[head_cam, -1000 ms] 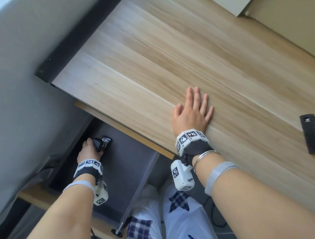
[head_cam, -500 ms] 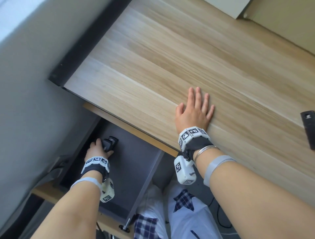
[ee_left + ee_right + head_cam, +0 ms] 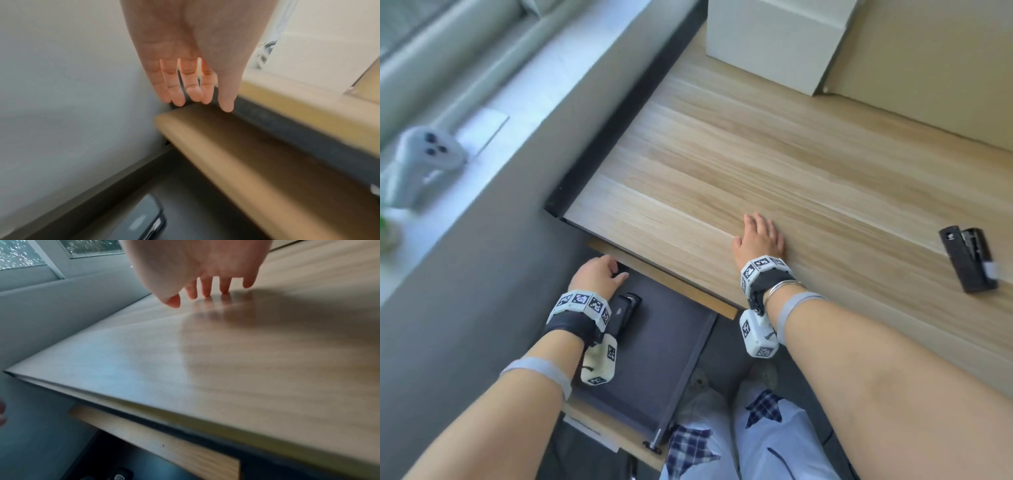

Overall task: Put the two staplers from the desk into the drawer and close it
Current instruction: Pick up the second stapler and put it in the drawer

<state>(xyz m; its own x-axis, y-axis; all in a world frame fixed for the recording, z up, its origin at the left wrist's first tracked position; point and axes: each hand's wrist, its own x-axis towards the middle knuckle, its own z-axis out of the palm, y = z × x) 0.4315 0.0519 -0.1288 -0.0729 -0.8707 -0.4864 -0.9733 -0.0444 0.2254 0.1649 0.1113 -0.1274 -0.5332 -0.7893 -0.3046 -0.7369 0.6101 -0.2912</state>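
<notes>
One black stapler (image 3: 625,313) lies in the open dark grey drawer (image 3: 664,346), near its back left corner, just beside my left wrist. My left hand (image 3: 602,272) hovers above it near the desk's front edge, fingers straight and empty (image 3: 195,92). The stapler's end (image 3: 141,222) shows below the palm in the left wrist view. The second black stapler (image 3: 969,262) lies on the wooden desk (image 3: 722,164), far to the right. My right hand (image 3: 758,236) rests flat near the desk's front edge, fingertips (image 3: 206,292) touching the wood.
A white box (image 3: 774,44) stands at the back of the desk. A grey controller (image 3: 424,161) lies on the window sill at the left. A wooden strip (image 3: 664,279) runs under the desk edge above the drawer. My lap is below the drawer.
My left hand has let go of the stapler, which now lies in the drawer, and has lifted toward the desk edge. The right hand stays flat on the desk.
</notes>
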